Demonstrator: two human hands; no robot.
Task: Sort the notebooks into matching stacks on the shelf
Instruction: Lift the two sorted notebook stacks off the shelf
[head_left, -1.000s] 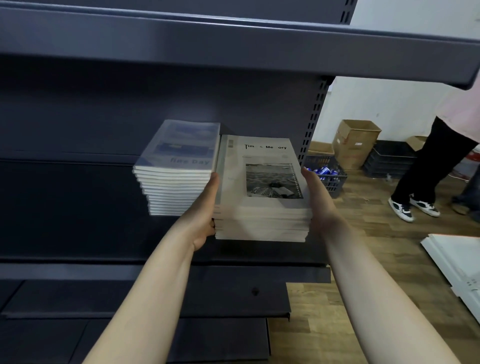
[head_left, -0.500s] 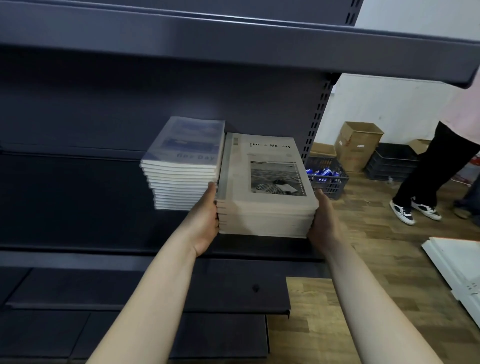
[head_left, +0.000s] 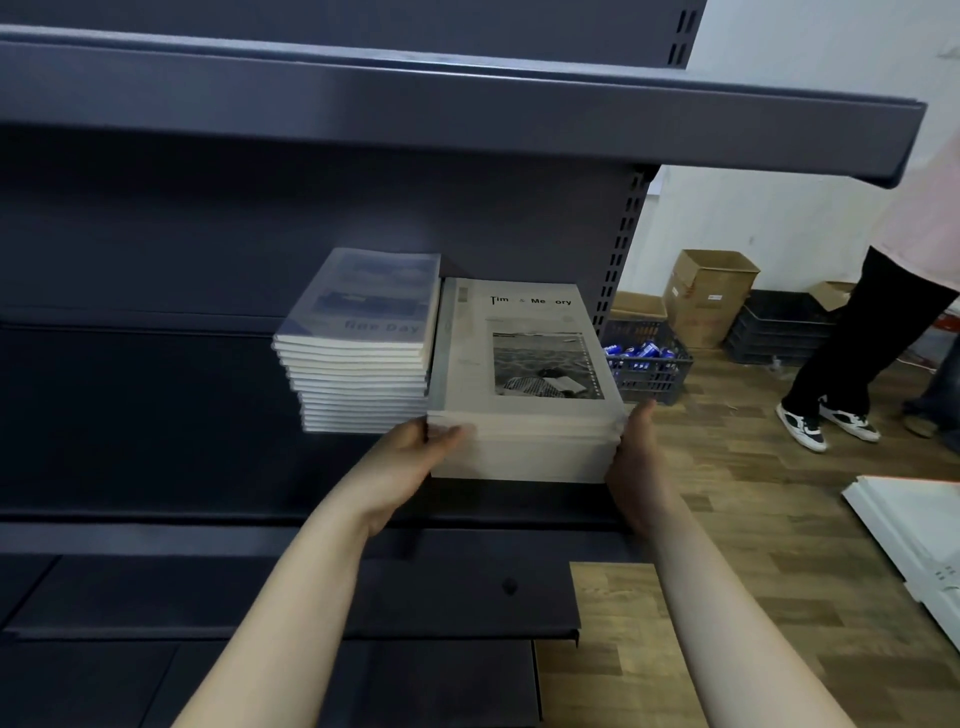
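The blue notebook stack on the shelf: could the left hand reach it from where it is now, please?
Probably yes. The left hand grips the beige stack at its front left corner, right beside the blue stack, with nothing between them; it would have to let go first.

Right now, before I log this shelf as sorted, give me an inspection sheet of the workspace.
Surface: dark metal shelf, two stacks at its right end.
Job's things: blue stack left; beige stack close beside it, lower.
Clutter: cardboard boxes, crate of blue cans, on the floor.
Hands: left hand grips beige stack's front left corner; right hand holds its right side, fingers hidden.
Cables: nothing seen.
Surroundings: wood floor, white panel, another person standing.
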